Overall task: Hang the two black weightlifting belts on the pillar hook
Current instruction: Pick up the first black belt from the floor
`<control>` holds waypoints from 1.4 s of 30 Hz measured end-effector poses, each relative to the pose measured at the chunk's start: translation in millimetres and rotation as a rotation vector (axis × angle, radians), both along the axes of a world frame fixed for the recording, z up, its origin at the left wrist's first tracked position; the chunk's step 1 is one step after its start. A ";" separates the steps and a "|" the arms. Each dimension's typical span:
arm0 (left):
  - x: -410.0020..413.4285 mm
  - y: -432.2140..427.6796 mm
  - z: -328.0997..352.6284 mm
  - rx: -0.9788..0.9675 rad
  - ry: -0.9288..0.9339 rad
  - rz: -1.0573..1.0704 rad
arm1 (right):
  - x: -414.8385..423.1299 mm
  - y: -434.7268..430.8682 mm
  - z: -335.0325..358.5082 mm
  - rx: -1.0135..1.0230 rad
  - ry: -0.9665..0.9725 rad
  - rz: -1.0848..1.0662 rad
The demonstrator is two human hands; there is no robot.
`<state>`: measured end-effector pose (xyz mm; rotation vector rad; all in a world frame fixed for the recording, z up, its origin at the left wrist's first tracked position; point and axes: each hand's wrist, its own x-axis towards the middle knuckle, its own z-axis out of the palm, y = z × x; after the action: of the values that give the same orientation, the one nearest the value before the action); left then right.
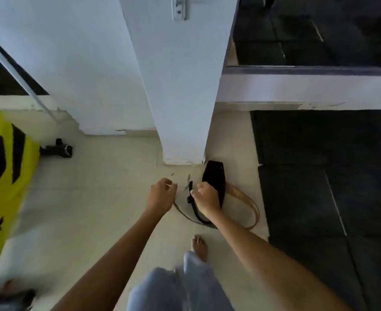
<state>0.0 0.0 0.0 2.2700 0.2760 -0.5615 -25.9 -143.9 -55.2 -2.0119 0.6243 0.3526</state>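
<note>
A black weightlifting belt (215, 179) with a tan inner side lies on the pale floor at the foot of the white pillar (180, 90). Its tan loop (250, 205) curves out to the right. My right hand (207, 198) is closed on the belt's narrow black strap end near the buckle. My left hand (161, 195) is closed on the tan end of the belt just left of it. High on the pillar is a metal hook plate (179, 7) with nothing on it. I cannot make out a second belt apart from this one.
A yellow and black object (3, 171) lies at the left, with a small black item (59, 149) beside it. Dark rubber mats (320, 176) cover the floor to the right. My bare foot (199, 245) stands behind the belt. A white ledge (308, 88) runs right of the pillar.
</note>
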 end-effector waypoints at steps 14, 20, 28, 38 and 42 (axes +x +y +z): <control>91.6 -36.9 -354.0 -0.038 0.419 0.145 | 79.6 -7.6 -350.0 0.087 0.468 -0.148; 87.9 -39.6 -502.3 -0.064 0.558 0.258 | 95.8 0.3 -493.0 -0.058 0.446 -0.121; 101.3 -47.1 -553.6 -0.114 0.579 0.303 | 91.0 -9.0 -543.6 -0.024 0.453 -0.019; 130.9 -49.8 -379.8 -0.275 0.524 0.383 | 90.5 -40.6 -330.5 0.540 0.216 -0.275; 145.0 -55.0 -249.4 -0.431 0.458 0.366 | 96.6 -45.4 -201.8 0.626 0.095 -0.375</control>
<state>145.0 -55.0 -249.4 1.6079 0.7072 -0.8466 70.7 -189.3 -257.0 -1.2590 0.8150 0.3615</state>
